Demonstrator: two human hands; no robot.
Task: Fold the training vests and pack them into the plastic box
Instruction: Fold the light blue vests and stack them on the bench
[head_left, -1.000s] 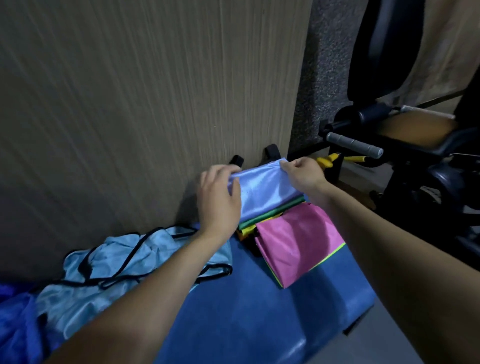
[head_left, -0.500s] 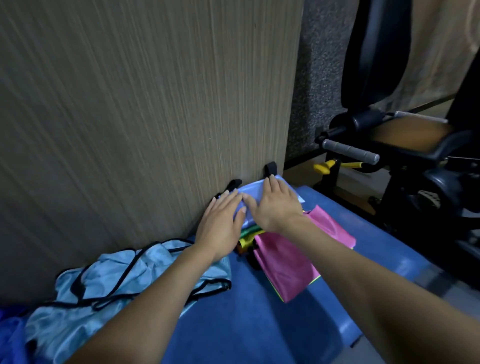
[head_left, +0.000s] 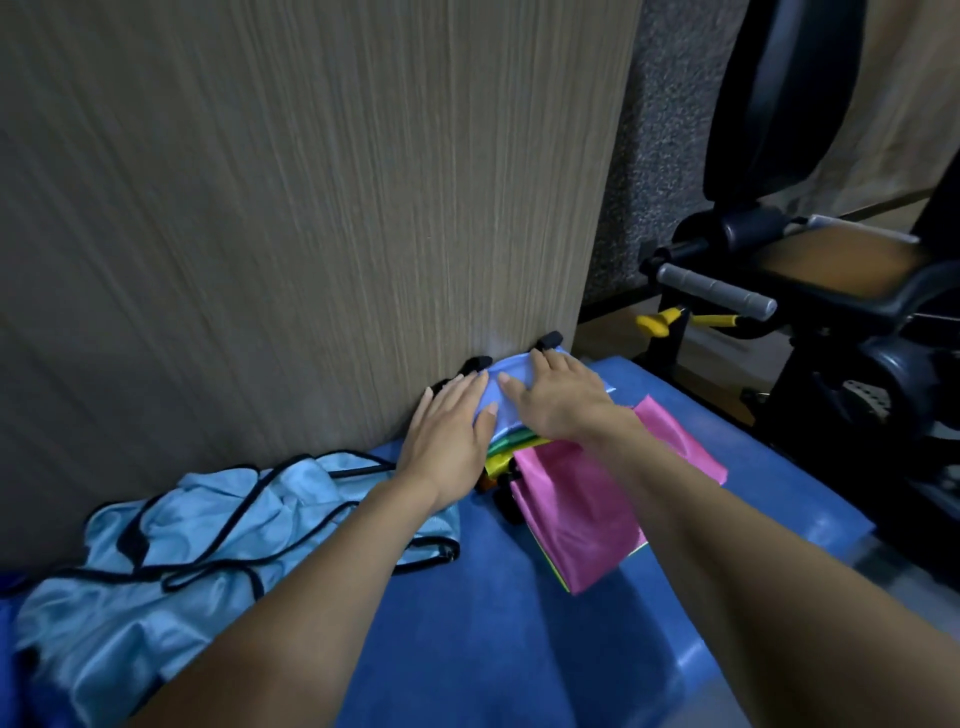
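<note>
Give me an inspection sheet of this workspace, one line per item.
Surface: blue padded mat against a wood-grain panel.
Job's things: folded light-blue vest on top of a stack with green and yellow layers; folded pink vest beside it; unfolded light-blue vest with black trim crumpled at left; plastic box not clearly seen.
Clutter: nothing seen.
Grippers: left hand and right hand both flat, pressing the top folded vest.
Cables: nothing seen.
Surroundings: black gym machine with a grey handle and yellow parts at right.
</note>
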